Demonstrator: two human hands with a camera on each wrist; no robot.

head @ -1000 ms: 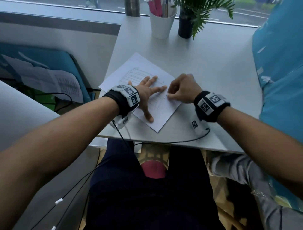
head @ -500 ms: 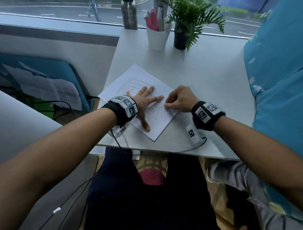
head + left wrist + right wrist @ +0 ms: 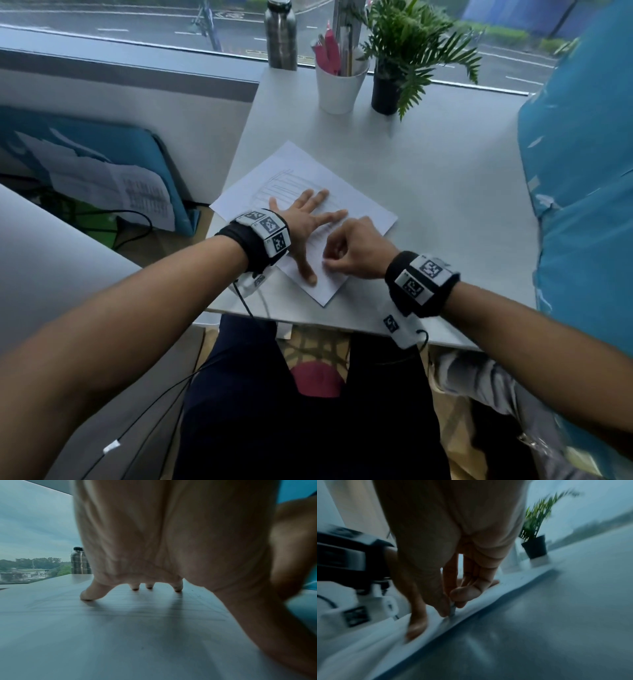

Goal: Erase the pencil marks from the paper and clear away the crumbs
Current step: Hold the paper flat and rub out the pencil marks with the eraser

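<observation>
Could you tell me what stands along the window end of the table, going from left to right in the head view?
Brushed steel bottle → white cup holding pens → green leafy plant in a black pot.

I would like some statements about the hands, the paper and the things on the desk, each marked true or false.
1. The left hand lies flat on the paper with spread fingers. True.
2. The right hand is open and holds nothing. False: it pinches a small eraser against the paper.
3. The potted plant stands right of the white cup. True.
4. The metal bottle lies on its side. False: it stands upright.
</observation>
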